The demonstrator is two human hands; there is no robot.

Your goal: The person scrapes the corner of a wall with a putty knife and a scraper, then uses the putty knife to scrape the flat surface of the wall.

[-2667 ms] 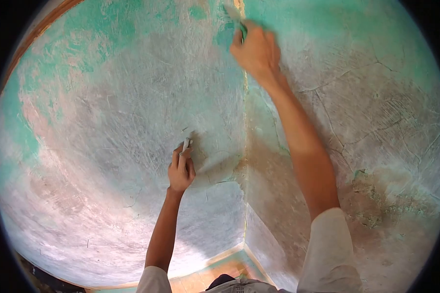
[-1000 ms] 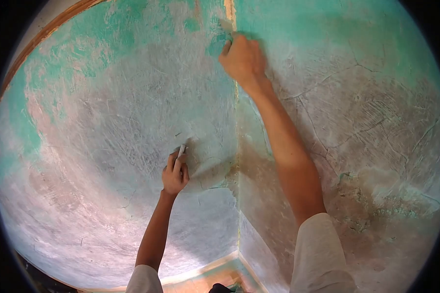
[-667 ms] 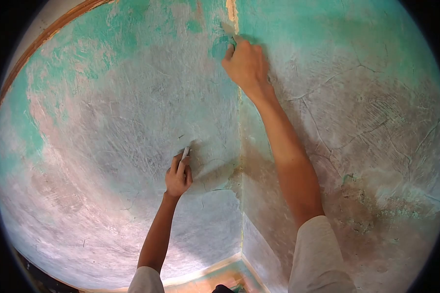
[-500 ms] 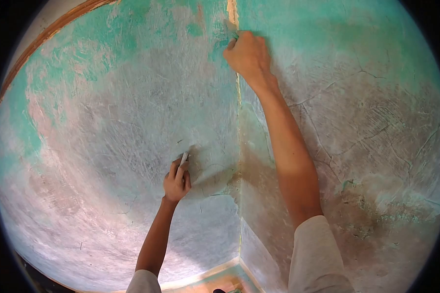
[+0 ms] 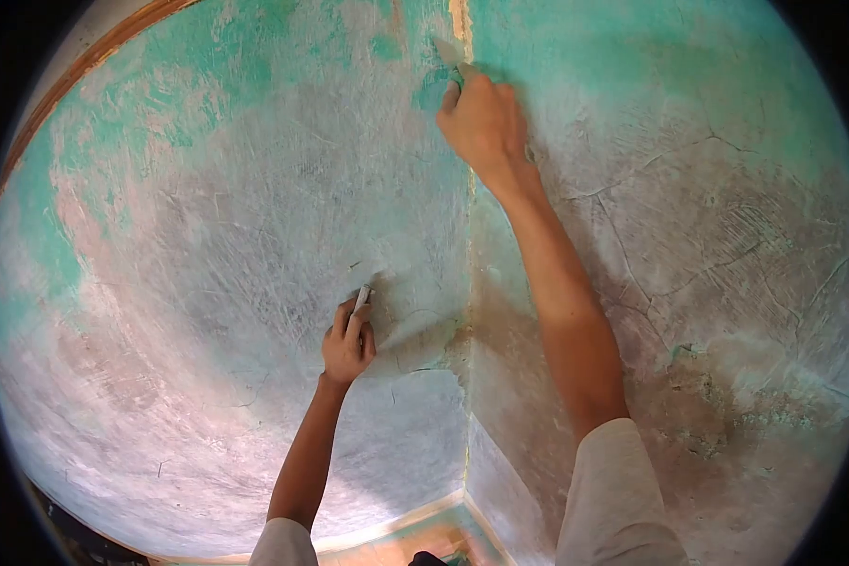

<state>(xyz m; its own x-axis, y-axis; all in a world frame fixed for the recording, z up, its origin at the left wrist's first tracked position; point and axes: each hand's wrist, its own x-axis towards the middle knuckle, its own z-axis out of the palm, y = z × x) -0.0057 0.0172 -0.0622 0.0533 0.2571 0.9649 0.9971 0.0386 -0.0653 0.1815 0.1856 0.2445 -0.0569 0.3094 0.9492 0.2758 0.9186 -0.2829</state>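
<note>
High at the wall corner, my right hand (image 5: 487,118) is closed around a scraper (image 5: 449,55) with a green grip. Its thin blade points up and left against the left wall, beside the corner line. Lower and to the left, my left hand (image 5: 349,344) is held close to the same wall, fingers curled around a small light-grey flat object (image 5: 361,298). What kind of object that is I cannot make out. Patchy green paint and scraped grey plaster cover the left wall (image 5: 236,217).
The right wall (image 5: 707,226) is cracked, with a rough flaking patch (image 5: 712,406) low down. A yellowish strip of filler (image 5: 460,24) runs along the corner. Brown wooden trim (image 5: 94,52) curves at the upper left. Pale edging (image 5: 396,528) borders the floor below.
The view has shifted slightly, so the walls sit a little further right. My right hand has moved slightly down along the corner, with more of the scraper showing. My left hand keeps its grip.
</note>
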